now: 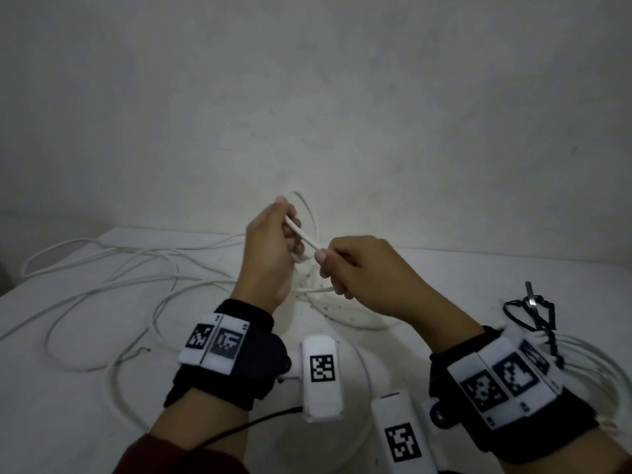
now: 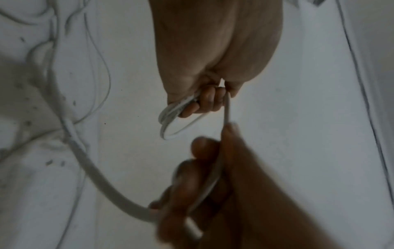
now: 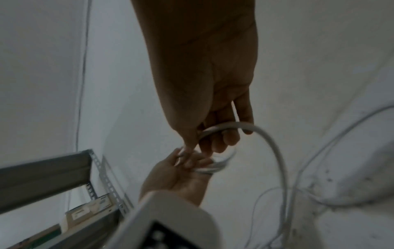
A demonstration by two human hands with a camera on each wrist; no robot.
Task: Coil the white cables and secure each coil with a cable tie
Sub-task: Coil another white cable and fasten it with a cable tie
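Observation:
A small coil of white cable is held up above the white table by my left hand, whose fingers curl through its loops. In the left wrist view the coil hangs below those curled fingers. My right hand sits just to the right and pinches the strand that leads out of the coil. That strand arcs away from my right hand down to the table. The rest of the white cable lies in loose loops at the left.
A bunch of black cable ties lies at the right of the table, beside another coil of white cable at the right edge. A wall stands close behind the table. A metal shelf rack shows to the left.

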